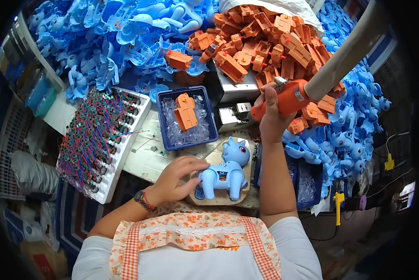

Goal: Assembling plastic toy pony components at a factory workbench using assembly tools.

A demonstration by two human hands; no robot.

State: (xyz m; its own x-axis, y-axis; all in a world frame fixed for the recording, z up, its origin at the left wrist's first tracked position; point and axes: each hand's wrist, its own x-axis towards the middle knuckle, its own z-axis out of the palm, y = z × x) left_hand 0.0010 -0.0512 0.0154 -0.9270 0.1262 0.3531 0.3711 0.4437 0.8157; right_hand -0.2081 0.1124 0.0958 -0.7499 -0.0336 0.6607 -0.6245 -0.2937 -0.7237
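A light blue toy pony [221,176] lies on its side on a beige pad [219,201] in front of me, with an opening in its flank where small parts show. My left hand [179,175] steadies its rear end, thumb and fingers against the body. Raised to the right, my right hand [271,109] is closed round an orange handheld tool [289,97] with a small metal lever. A thick beige tube [342,51] runs from the tool to the upper right. The working tip is hidden.
Behind the pad, a dark blue bin [163,116] holds clear plastic pieces and an orange housing [185,112]. Left stands a white foam tray [135,140] of wired circuit parts. Orange housings [293,46] and blue toy shells [125,37] pile up behind; a yellow-handled tool [338,205] hangs right.
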